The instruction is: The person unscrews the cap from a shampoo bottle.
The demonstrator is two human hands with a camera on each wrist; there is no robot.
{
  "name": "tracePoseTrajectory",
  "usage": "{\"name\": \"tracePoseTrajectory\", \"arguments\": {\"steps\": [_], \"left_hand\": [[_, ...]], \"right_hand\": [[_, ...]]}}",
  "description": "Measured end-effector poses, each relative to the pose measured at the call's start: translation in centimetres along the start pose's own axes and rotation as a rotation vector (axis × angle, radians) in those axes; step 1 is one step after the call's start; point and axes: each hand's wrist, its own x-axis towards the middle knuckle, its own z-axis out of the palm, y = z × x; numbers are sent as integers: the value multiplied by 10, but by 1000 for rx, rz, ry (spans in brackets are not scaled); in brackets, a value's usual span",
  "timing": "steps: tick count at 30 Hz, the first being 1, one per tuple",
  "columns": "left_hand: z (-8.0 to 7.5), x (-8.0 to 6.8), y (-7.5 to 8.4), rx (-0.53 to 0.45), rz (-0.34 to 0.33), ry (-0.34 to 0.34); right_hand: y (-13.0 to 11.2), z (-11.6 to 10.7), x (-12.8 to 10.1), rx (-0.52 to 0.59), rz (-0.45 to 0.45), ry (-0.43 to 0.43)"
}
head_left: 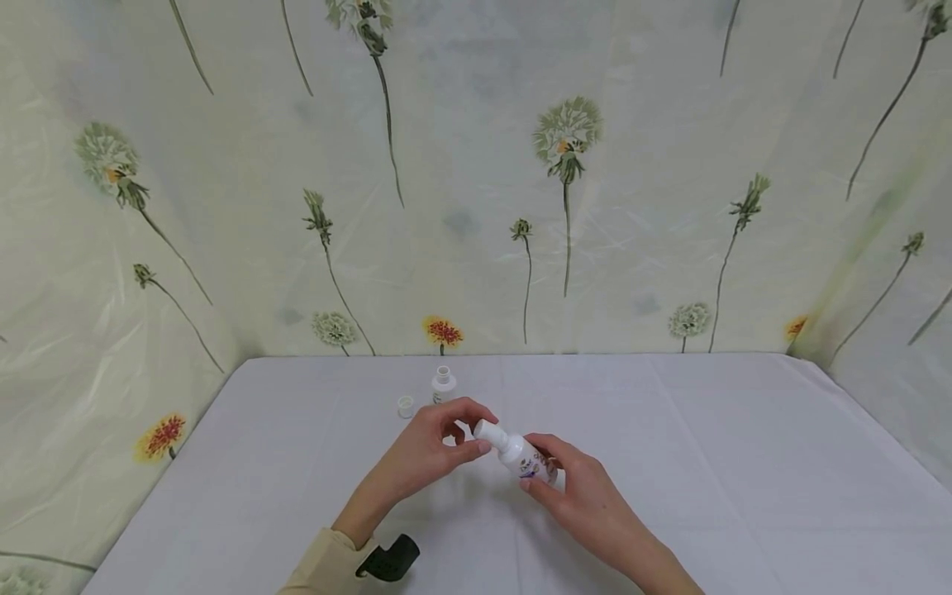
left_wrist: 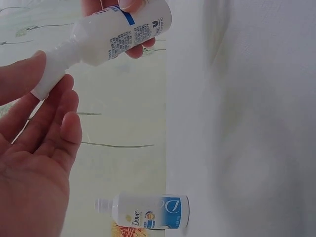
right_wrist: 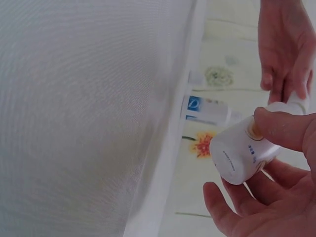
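Note:
A small white bottle (head_left: 515, 454) with printed labels is held tilted above the table, its white cap (head_left: 487, 430) pointing up and to the left. My right hand (head_left: 591, 496) grips the bottle's body between thumb and fingers. At the other end my left hand (head_left: 424, 454) pinches the cap, thumb on one side and fingertips on the other, as the left wrist view shows. Behind the left hand stands a second white bottle (head_left: 444, 383), upright with a bare neck; its blue Dove label shows in the left wrist view. A loose white cap (head_left: 405, 406) lies left of it.
A white cloth covers the table (head_left: 669, 471). At its far edge rises a backdrop sheet (head_left: 476, 165) printed with dandelions, which also closes off the left and right sides. On the left forearm is a black band (head_left: 390, 559) by a beige sleeve (head_left: 323, 568).

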Motion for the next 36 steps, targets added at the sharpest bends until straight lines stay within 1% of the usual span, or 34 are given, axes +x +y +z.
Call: {"name": "tracePoseTrajectory", "arguments": {"steps": [3, 8, 16, 20, 25, 28, 33, 36], "left_hand": [[-2, -1, 1, 3, -11, 9], [-3, -1, 0, 23, -16, 26], [-5, 0, -2, 8, 35, 36], [-6, 0, -2, -8, 63, 40], [-7, -1, -2, -4, 90, 31], [-8, -1, -3, 21, 72, 28], [-7, 0, -5, 74, -7, 43], [-6, 0, -6, 86, -32, 53]], "right_hand": [[1, -1, 0, -9, -10, 5], [2, 0, 1, -8, 6, 10], [1, -1, 1, -2, 34, 30], [1, 0, 1, 17, 42, 30], [2, 0, 0, 43, 42, 27], [3, -1, 0, 40, 35, 38], [4, -2, 0, 34, 28, 46], [3, -3, 2, 27, 25, 39]]}}
